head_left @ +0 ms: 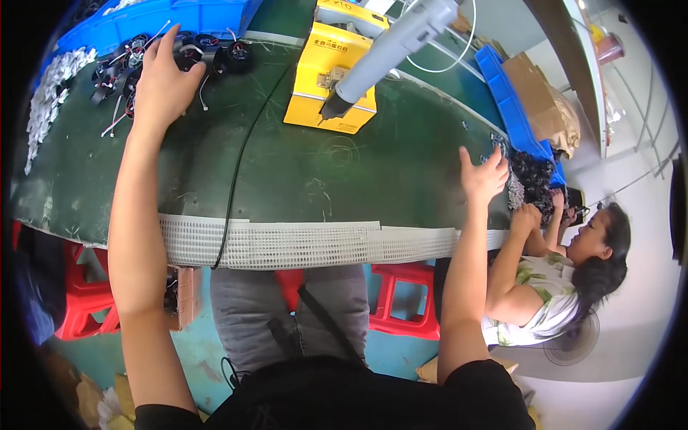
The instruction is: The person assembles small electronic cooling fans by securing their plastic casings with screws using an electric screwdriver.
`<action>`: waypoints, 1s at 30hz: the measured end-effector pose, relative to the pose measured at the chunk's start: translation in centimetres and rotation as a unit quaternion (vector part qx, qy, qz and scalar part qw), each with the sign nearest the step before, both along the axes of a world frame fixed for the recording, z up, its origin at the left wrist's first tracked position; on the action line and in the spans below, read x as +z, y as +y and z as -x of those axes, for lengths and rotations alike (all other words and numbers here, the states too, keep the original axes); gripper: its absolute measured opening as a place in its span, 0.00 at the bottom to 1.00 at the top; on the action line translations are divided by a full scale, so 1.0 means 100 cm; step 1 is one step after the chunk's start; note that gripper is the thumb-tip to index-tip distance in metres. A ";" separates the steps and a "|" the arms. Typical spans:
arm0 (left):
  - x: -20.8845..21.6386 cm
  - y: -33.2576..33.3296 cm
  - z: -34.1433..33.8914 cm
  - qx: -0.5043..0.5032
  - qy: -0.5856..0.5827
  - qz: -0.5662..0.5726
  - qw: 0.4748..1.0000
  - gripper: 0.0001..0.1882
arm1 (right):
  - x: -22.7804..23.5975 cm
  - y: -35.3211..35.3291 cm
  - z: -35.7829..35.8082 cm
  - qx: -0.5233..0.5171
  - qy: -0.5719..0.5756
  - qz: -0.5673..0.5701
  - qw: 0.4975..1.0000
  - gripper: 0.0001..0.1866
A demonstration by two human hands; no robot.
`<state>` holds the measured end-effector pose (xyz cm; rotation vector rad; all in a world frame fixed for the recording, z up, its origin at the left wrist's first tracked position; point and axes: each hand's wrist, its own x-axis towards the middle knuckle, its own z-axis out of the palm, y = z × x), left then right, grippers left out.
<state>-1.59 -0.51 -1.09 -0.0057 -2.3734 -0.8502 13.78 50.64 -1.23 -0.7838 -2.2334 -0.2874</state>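
My left hand (163, 84) reaches to the far left of the green table, fingers spread over a cluster of round black parts with thin wires (233, 56). Nothing is visibly gripped in it, though the parts just beyond the fingertips are partly hidden by the hand. On the right, my right hand (485, 176) hovers with fingers apart, beside a pile of small metallic pieces (515, 192) and a heap of small black parts (536, 175). Between the hands, a grey electric screwdriver (390, 54) slants down, tip lowermost, in front of a yellow box-shaped screw feeder (330, 72).
A blue bin (165, 18) stands at the far left, near a pile of whitish pieces (57, 93). A black cable (247, 143) crosses the table to the white mesh strip (301, 245) on its near edge. Another person (545, 287) works at the right, near a blue tray (509, 100).
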 end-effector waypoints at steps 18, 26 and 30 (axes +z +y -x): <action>0.011 0.088 -0.090 -0.644 -0.382 -0.302 0.591 0.30 | 0.019 -0.234 0.001 0.726 0.048 0.135 0.673 0.46; 0.009 0.076 -0.064 -0.612 -0.387 -0.499 0.475 0.26 | 0.002 -0.228 0.046 0.682 0.029 0.505 0.528 0.34; 0.012 0.074 -0.069 -0.588 -0.371 -0.489 0.526 0.33 | 0.004 -0.221 0.040 0.600 0.005 0.573 0.559 0.09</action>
